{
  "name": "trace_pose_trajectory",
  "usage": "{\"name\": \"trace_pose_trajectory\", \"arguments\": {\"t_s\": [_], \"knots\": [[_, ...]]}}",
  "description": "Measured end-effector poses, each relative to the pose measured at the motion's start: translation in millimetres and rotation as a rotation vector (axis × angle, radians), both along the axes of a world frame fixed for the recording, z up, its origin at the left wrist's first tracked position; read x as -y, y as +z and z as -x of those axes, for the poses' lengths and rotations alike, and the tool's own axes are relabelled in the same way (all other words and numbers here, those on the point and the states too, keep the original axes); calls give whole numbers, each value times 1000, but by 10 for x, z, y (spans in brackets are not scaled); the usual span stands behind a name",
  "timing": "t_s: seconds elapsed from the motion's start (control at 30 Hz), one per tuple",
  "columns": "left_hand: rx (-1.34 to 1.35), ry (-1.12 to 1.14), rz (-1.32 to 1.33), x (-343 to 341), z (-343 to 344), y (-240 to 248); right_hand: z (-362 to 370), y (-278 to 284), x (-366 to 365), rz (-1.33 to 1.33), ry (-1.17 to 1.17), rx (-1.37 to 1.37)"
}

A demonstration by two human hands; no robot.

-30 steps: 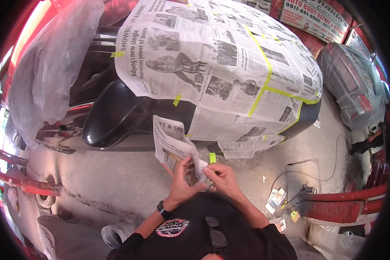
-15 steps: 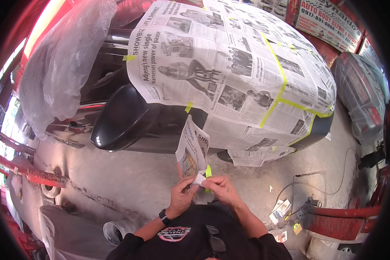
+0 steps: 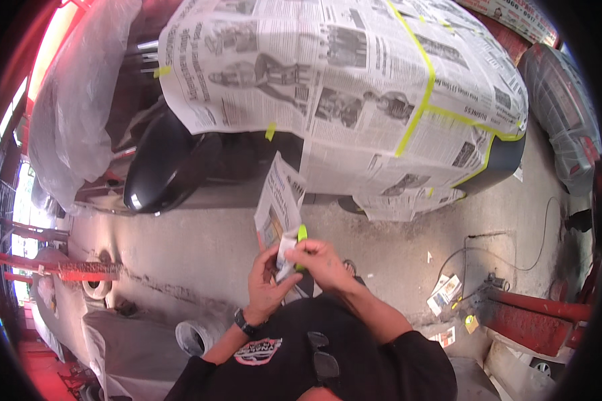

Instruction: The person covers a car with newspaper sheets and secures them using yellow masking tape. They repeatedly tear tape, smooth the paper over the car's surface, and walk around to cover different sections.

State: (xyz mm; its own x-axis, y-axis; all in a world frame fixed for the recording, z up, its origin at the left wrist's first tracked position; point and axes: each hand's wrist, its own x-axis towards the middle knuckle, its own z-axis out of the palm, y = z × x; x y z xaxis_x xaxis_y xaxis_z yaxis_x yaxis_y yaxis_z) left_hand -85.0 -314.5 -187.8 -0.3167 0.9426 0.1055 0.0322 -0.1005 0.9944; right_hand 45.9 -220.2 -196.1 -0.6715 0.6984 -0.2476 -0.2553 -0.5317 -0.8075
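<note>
A folded sheet of newspaper (image 3: 278,200) sticks up from my left hand (image 3: 266,284), which is closed around its lower end, thumb in front. My right hand (image 3: 321,264) is closed beside it, fingertips against the paper's white fold. Neon yellow-green masking tape (image 3: 302,232) shows above and below the right fingers; whether it is a roll or a strip is hidden. Beyond my hands stands a dark car, its front covered with newspaper sheets (image 3: 354,100) joined by yellow-green tape strips (image 3: 427,80). The car's black side mirror (image 3: 155,164) is uncovered.
Cloudy plastic sheeting (image 3: 80,100) drapes the car's left part. Red metal beams (image 3: 535,321) stand low at both sides. A cable (image 3: 495,269) and paper scraps (image 3: 444,294) lie on the concrete floor. A pale round container (image 3: 195,337) is near my left elbow.
The view has shifted, so the car sits higher in it. My hands appear farther left and higher. My right hand has turned over the paper's fold, and the folded newspaper stays in my left hand.
</note>
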Motion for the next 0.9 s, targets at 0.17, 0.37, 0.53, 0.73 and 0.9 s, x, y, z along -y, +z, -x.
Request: {"name": "trace_pose_trajectory", "arguments": {"t_s": [0.17, 0.37, 0.53, 0.73, 0.9], "knots": [[-131, -30, -13, -50, 25, -46, -58, 1, -27, 91, -102, -155], [-70, 13, 35, -113, -87, 90, -120, 12, -18, -24, -108, -145], [-53, 13, 102, -161, -102, 109, -156, 7, -32, -207, -70, -43], [-505, -23, 75, -137, -55, 160, -128, 91, -40, -49, -89, -84], [-680, -46, -52, -162, -51, 253, -50, 45, -65, -191, -117, 26]]}}
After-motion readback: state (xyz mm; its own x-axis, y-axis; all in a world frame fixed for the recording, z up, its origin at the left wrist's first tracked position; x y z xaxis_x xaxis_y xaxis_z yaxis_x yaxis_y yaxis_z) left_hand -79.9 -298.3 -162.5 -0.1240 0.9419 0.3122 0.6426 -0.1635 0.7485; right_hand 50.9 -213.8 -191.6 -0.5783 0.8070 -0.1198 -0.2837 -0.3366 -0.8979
